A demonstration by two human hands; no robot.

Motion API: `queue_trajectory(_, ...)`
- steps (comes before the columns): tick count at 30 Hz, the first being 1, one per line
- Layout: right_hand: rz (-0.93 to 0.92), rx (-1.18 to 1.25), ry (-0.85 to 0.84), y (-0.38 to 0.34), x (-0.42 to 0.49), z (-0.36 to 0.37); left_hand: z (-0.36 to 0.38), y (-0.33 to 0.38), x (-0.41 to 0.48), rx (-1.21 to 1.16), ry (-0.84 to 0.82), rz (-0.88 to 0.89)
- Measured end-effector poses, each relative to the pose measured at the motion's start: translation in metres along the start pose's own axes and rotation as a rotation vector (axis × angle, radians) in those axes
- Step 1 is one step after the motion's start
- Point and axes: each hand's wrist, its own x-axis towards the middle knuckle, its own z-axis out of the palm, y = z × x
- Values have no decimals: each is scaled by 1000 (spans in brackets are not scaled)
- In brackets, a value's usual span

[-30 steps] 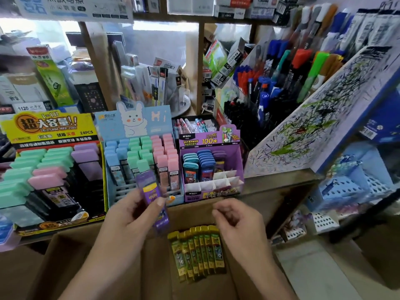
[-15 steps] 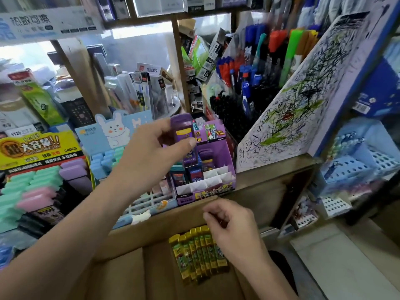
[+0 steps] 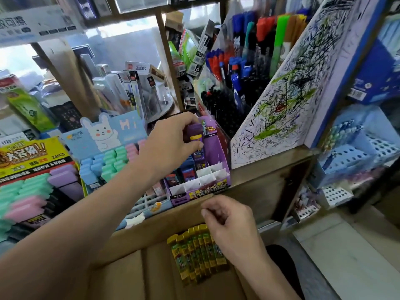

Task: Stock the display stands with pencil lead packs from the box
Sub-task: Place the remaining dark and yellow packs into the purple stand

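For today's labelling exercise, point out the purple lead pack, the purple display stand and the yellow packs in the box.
purple lead pack (image 3: 194, 135): head view, its upper body.
purple display stand (image 3: 213, 146): head view, its right wall.
yellow packs (image 3: 194, 254): head view, middle of the row.

A purple cardboard display stand (image 3: 218, 169) sits on a wooden shelf (image 3: 270, 167), between a blue rabbit-topped cardboard stand (image 3: 112, 135) on its left and a scribbled white test board (image 3: 287, 100) on its right. Behind the board stand racks of capped marker pens (image 3: 255, 46). Below the shelf's front edge, a row of yellow pencil lead packs (image 3: 194, 254) lies in an open brown cardboard box (image 3: 134, 276). A yellow-headed stand of pastel cases (image 3: 32, 169) stands furthest left.
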Motion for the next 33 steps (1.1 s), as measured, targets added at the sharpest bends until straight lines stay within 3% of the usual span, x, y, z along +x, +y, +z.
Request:
queue_trajectory(6, -1, 13, 5, 0, -1, 0, 8, 1, -2, 151, 3, 76)
queue_trajectory(14, -2, 14, 6, 0, -1, 0, 9, 3, -2, 172, -28, 63)
queue_trajectory(24, -16, 20, 7, 2, -1, 1, -1, 5, -4, 22, -21, 62)
queue_trajectory(33, -44, -7, 14, 4, -1, 3, 6, -3, -5, 158, -49, 59)
